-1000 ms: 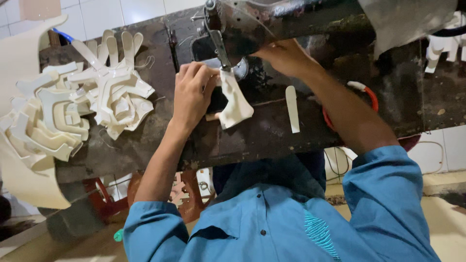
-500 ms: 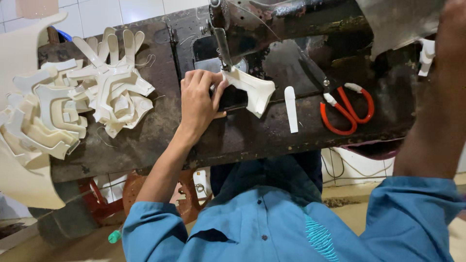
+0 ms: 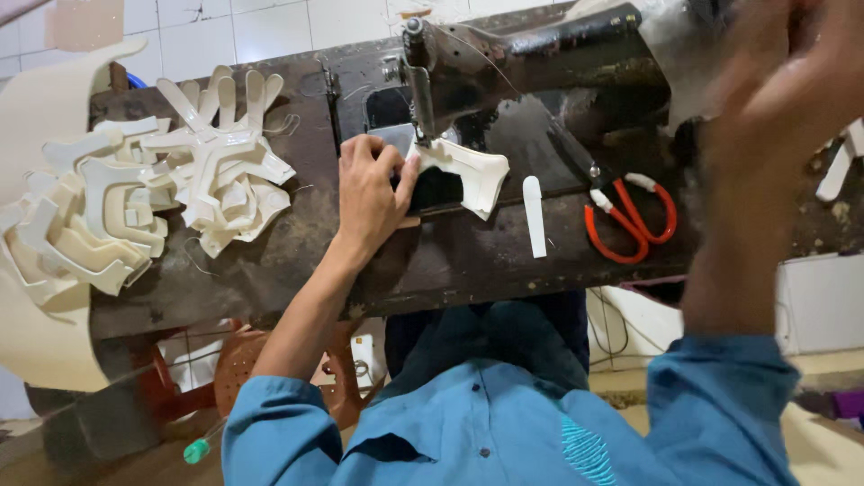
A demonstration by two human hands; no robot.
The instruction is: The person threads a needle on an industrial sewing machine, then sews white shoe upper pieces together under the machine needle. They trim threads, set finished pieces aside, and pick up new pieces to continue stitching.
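Observation:
My left hand (image 3: 369,193) presses the edge of a white cut piece (image 3: 472,171) flat on the bed of a dark sewing machine (image 3: 540,63), fingers pinched on it. The piece lies under the needle and presser foot (image 3: 419,117). My right hand (image 3: 792,81) is raised at the upper right by the machine's right end. It is blurred and close to the camera, so I cannot make out its grip.
Two heaps of white cut pieces (image 3: 220,171) (image 3: 90,220) lie on the left of the worn dark table (image 3: 270,270). Red-handled scissors (image 3: 630,216) and a white strip (image 3: 534,216) lie right of the machine bed. An orange stool (image 3: 243,360) stands below the table.
My right hand left the white piece and rose to the upper right, uncovering the scissors. The piece turned under the needle while my left hand stayed on it.

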